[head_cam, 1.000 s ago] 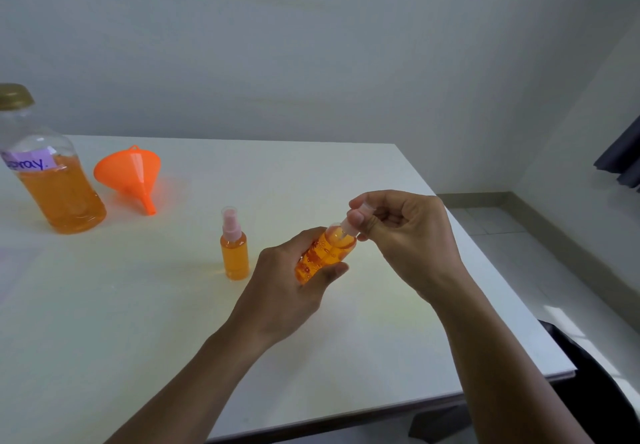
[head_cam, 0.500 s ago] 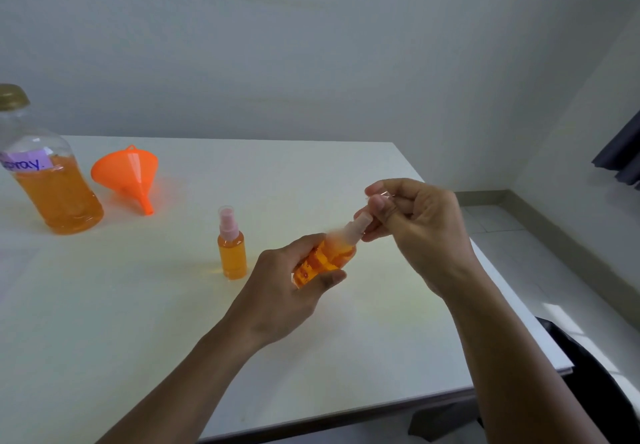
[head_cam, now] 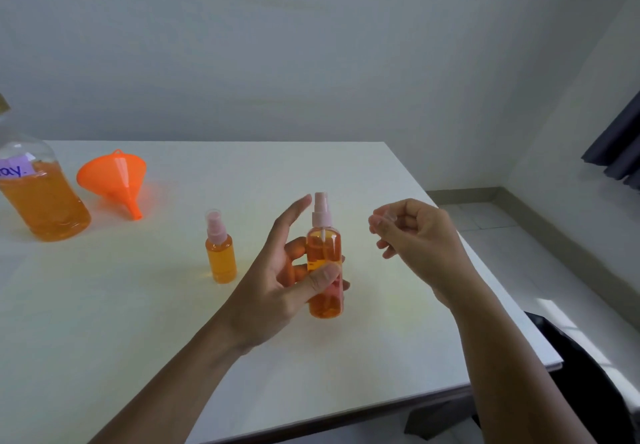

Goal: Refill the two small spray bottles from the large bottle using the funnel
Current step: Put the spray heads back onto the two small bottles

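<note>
Left hand [head_cam: 273, 291] is gripping one small spray bottle [head_cam: 323, 246] upright at mid-counter [head_cam: 138, 322], index finger straight. Right hand [head_cam: 415, 239] is pinching a clear cap [head_cam: 382, 219] just beside it. Second spray bottle [head_cam: 220, 256] is standing nearby; funnel [head_cam: 114, 177] and large bottle [head_cam: 41, 204] are sitting far left.
</note>
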